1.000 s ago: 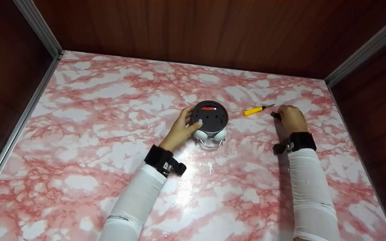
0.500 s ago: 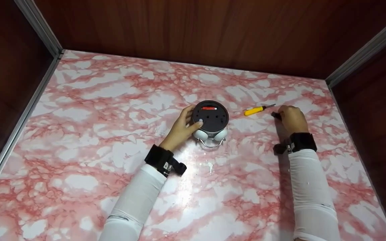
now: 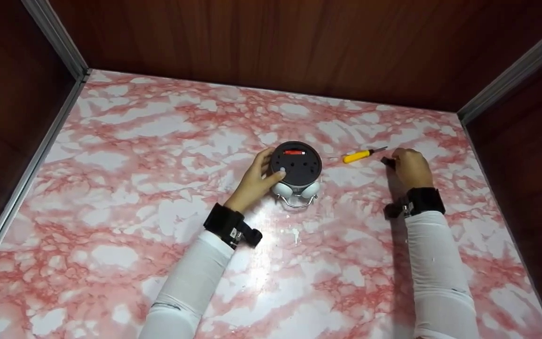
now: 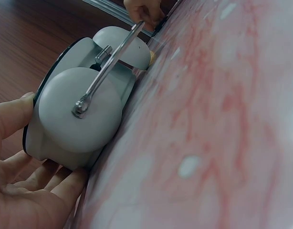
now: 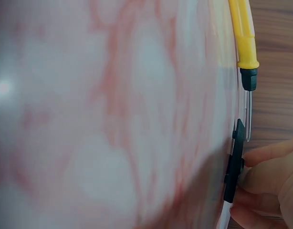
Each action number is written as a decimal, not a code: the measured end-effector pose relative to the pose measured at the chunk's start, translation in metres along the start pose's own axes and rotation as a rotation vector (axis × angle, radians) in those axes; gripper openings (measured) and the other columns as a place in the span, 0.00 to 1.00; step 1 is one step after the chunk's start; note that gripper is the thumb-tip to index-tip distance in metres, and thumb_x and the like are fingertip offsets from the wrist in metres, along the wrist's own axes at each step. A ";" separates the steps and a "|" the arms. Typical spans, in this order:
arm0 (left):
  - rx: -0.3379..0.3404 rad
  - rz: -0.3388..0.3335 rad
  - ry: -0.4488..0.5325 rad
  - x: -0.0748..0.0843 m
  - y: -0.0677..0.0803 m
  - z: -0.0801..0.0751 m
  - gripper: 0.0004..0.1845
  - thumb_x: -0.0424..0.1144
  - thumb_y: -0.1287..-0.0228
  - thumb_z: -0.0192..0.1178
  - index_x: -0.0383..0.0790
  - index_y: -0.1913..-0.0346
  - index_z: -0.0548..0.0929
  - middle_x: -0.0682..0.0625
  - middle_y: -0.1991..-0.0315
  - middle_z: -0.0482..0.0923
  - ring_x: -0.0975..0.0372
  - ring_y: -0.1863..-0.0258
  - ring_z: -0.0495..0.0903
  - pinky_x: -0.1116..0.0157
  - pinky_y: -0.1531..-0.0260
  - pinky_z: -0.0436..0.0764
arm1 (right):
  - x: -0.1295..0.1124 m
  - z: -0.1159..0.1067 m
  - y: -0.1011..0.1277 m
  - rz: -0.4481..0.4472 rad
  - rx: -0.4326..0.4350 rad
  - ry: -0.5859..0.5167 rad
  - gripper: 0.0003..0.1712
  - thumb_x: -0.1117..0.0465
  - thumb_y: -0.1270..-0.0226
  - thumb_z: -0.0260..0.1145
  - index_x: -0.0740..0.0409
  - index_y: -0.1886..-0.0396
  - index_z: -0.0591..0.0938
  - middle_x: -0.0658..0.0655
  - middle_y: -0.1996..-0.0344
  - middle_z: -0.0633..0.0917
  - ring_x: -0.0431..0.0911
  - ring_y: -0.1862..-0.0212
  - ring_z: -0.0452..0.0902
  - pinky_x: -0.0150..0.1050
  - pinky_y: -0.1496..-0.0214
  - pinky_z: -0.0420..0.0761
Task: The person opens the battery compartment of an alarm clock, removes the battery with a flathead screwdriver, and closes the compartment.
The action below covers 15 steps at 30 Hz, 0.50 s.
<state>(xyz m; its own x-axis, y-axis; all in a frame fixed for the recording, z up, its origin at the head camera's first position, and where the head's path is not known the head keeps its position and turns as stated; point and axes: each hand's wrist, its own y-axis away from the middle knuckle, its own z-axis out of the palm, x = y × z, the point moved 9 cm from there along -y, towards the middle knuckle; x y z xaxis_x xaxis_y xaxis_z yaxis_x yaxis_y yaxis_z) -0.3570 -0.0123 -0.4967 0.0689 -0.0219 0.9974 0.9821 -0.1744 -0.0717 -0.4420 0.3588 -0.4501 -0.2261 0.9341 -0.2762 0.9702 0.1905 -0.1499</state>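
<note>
A twin-bell alarm clock (image 3: 296, 168) lies face down on the marble table (image 3: 158, 155), its dark back with a red strip upward and its white bells (image 4: 79, 109) toward me. My left hand (image 3: 257, 179) grips its left side, thumb on the back panel. To the right my right hand (image 3: 407, 165) pinches a small flat black piece (image 5: 235, 162) against the tabletop. A yellow-handled screwdriver (image 3: 361, 154) lies just left of that hand, its metal tip pointing at the piece.
Dark wooden walls (image 3: 271, 42) close the table at the back and both sides, with metal strips (image 3: 54, 37) in the corners. The marble surface stretches toward me below the hands.
</note>
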 end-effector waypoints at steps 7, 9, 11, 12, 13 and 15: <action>0.000 0.009 -0.005 0.000 -0.001 0.000 0.39 0.34 0.31 0.65 0.35 0.23 0.58 0.35 0.27 0.63 0.45 0.28 0.66 0.55 0.28 0.66 | -0.007 -0.007 0.003 0.001 0.031 -0.016 0.11 0.74 0.28 0.57 0.75 0.51 0.82 0.77 0.58 0.81 0.70 0.55 0.79 0.64 0.51 0.78; 0.000 0.024 -0.019 0.001 -0.001 0.000 0.39 0.34 0.31 0.65 0.34 0.23 0.58 0.34 0.27 0.63 0.45 0.28 0.66 0.54 0.28 0.66 | -0.014 -0.010 0.003 -0.003 0.036 -0.022 0.12 0.73 0.28 0.58 0.75 0.50 0.82 0.76 0.58 0.80 0.70 0.55 0.79 0.64 0.52 0.78; -0.001 0.032 -0.035 0.002 -0.001 -0.001 0.38 0.34 0.31 0.65 0.33 0.23 0.59 0.34 0.27 0.63 0.44 0.28 0.66 0.54 0.28 0.66 | -0.022 -0.012 0.002 -0.021 0.044 -0.017 0.12 0.73 0.28 0.59 0.75 0.50 0.82 0.75 0.58 0.80 0.69 0.56 0.79 0.63 0.53 0.79; -0.002 0.034 -0.041 0.002 0.000 -0.001 0.38 0.35 0.31 0.65 0.33 0.23 0.59 0.34 0.27 0.63 0.44 0.29 0.66 0.54 0.28 0.66 | -0.027 -0.013 0.001 -0.030 0.050 -0.014 0.12 0.72 0.29 0.60 0.75 0.49 0.82 0.75 0.58 0.80 0.69 0.56 0.79 0.63 0.53 0.79; -0.003 0.035 -0.041 0.002 0.000 -0.001 0.38 0.35 0.31 0.65 0.33 0.23 0.59 0.34 0.27 0.63 0.44 0.29 0.66 0.54 0.28 0.66 | -0.031 -0.013 0.000 -0.044 0.058 -0.009 0.12 0.72 0.29 0.61 0.75 0.50 0.82 0.74 0.58 0.80 0.68 0.57 0.79 0.63 0.53 0.80; -0.003 0.033 -0.035 0.002 -0.001 -0.001 0.38 0.34 0.31 0.65 0.33 0.23 0.58 0.34 0.27 0.63 0.44 0.29 0.66 0.54 0.28 0.66 | -0.041 -0.013 -0.002 -0.078 0.068 -0.002 0.13 0.72 0.31 0.64 0.74 0.50 0.82 0.73 0.59 0.80 0.68 0.57 0.79 0.62 0.53 0.80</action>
<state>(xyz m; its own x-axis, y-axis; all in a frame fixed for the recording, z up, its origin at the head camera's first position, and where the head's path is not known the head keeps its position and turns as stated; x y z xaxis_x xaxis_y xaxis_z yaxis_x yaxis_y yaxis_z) -0.3575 -0.0128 -0.4948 0.1076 0.0072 0.9942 0.9786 -0.1773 -0.1046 -0.4337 0.3240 -0.4265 -0.3014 0.9165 -0.2631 0.9413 0.2420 -0.2351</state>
